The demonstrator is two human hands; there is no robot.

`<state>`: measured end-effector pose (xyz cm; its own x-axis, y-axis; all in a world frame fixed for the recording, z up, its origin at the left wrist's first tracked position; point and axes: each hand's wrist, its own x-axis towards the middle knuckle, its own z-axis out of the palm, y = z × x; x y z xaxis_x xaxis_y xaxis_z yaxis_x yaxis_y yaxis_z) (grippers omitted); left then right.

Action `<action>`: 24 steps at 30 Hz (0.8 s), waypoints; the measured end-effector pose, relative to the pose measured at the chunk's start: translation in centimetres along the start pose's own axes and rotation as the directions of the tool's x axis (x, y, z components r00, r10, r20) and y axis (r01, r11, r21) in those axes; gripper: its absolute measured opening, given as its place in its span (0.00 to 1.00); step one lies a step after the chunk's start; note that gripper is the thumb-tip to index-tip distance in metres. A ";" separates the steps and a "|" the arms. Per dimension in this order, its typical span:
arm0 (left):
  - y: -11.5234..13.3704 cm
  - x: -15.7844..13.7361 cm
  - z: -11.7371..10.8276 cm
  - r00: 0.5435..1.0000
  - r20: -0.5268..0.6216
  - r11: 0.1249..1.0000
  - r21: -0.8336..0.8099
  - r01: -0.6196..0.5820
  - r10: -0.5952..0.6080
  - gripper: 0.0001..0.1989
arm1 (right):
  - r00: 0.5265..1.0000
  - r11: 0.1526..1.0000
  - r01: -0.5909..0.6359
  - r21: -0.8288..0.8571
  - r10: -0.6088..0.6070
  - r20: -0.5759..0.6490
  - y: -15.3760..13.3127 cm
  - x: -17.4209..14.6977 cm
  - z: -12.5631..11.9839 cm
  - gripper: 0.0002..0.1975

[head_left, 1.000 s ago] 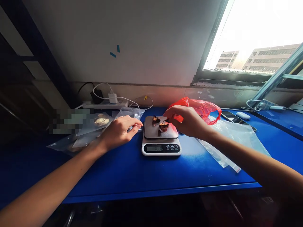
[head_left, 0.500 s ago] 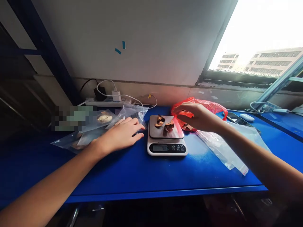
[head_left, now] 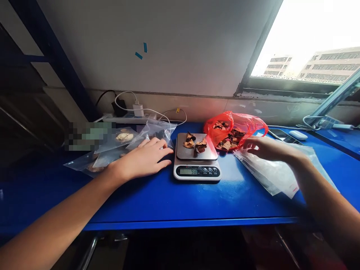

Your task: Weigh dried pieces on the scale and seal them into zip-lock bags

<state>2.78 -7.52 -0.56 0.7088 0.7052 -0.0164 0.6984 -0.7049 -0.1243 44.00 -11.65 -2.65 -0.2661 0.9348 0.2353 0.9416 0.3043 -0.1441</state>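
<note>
A white kitchen scale [head_left: 197, 173] stands mid-table, its display lit with figures like 98. Dried brown curled pieces [head_left: 200, 145] lie on its steel plate. To the left, my left hand [head_left: 147, 157] rests with fingers spread and holds nothing; its fingertips are beside clear plastic bags [head_left: 157, 130]. My right hand [head_left: 263, 147] hovers over flat clear bags [head_left: 272, 174], fingers loosely bent and apart, with nothing seen in them. Just left of its fingertips, a red plastic bag [head_left: 253, 123] lies open with more dried pieces [head_left: 229, 141] inside and at its mouth.
At the left lie clear bags, one with a pale lump [head_left: 124, 136]. A power strip [head_left: 126, 119] with chargers and white cables runs along the wall. Back right are a phone [head_left: 281, 135] and a white rounded case [head_left: 298, 135]. The blue table's front edge [head_left: 191, 222] is near.
My right hand has moved right, away from above the red bag's mouth, uncovering the dried pieces. Another piece now lies on the scale. The display reads more clearly. My left hand stays put.
</note>
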 end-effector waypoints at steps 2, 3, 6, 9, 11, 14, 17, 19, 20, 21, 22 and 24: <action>-0.1 0.0 0.1 1.000 -0.005 1.000 -0.002 -0.012 0.012 0.19 | 0.999 1.000 0.002 -0.021 -0.001 0.041 0.8 0.2 0.7 0.12; -0.1 -0.1 0.1 1.000 -0.007 1.000 -0.002 -0.015 0.015 0.19 | 0.999 0.999 -0.004 -0.036 0.005 0.037 1.0 0.3 0.8 0.15; -0.2 -0.1 0.3 1.000 0.000 1.000 -0.008 -0.023 0.023 0.19 | 0.999 0.997 -0.019 -0.073 0.022 0.036 1.0 0.2 1.0 0.18; -0.3 -0.2 0.2 0.999 0.003 0.999 -0.028 -0.041 0.041 0.20 | 0.999 0.997 -0.001 -0.072 0.004 0.046 0.6 0.3 1.1 0.13; -0.4 -0.3 0.2 0.999 0.011 0.998 -0.041 -0.049 0.050 0.21 | 0.999 0.998 0.009 -0.066 -0.006 0.037 0.5 0.5 1.2 0.11; -0.5 -0.4 0.0 0.998 0.031 0.997 -0.055 -0.045 0.047 0.21 | 1.000 0.998 0.012 -0.059 -0.011 0.028 0.7 0.6 1.4 0.11; -0.7 -0.4 0.0 0.999 0.031 0.996 -0.075 -0.042 0.044 0.21 | 1.000 0.998 0.010 -0.061 -0.008 0.030 1.2 0.6 1.6 0.12; -0.9 -0.3 0.1 0.999 0.027 0.995 -0.086 -0.043 0.045 0.21 | 0.999 0.998 0.009 -0.069 -0.007 0.036 1.5 0.7 1.9 0.11; -1.0 -0.3 0.1 0.999 0.026 0.995 -0.088 -0.044 0.046 0.21 | 0.999 0.997 0.008 -0.074 -0.005 0.040 1.7 0.7 2.0 0.09; -1.0 -0.3 0.2 0.999 0.025 0.995 -0.089 -0.046 0.048 0.21 | 0.999 0.997 0.005 -0.078 -0.002 0.044 1.9 0.7 2.1 0.08; -1.1 -0.3 0.2 0.998 0.022 0.995 -0.090 -0.049 0.052 0.21 | 0.999 0.997 0.000 -0.080 0.003 0.045 2.1 0.7 2.2 0.07; -1.1 -0.3 0.3 0.998 0.013 0.994 -0.093 -0.056 0.058 0.21 | 0.999 0.997 -0.007 -0.076 0.010 0.045 2.3 0.8 2.5 0.07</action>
<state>1.76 -6.98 -0.67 0.7465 0.6643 -0.0366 0.6637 -0.7474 -0.0299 45.47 -9.76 -5.16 -0.2655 0.9452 0.1900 0.9563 0.2832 -0.0724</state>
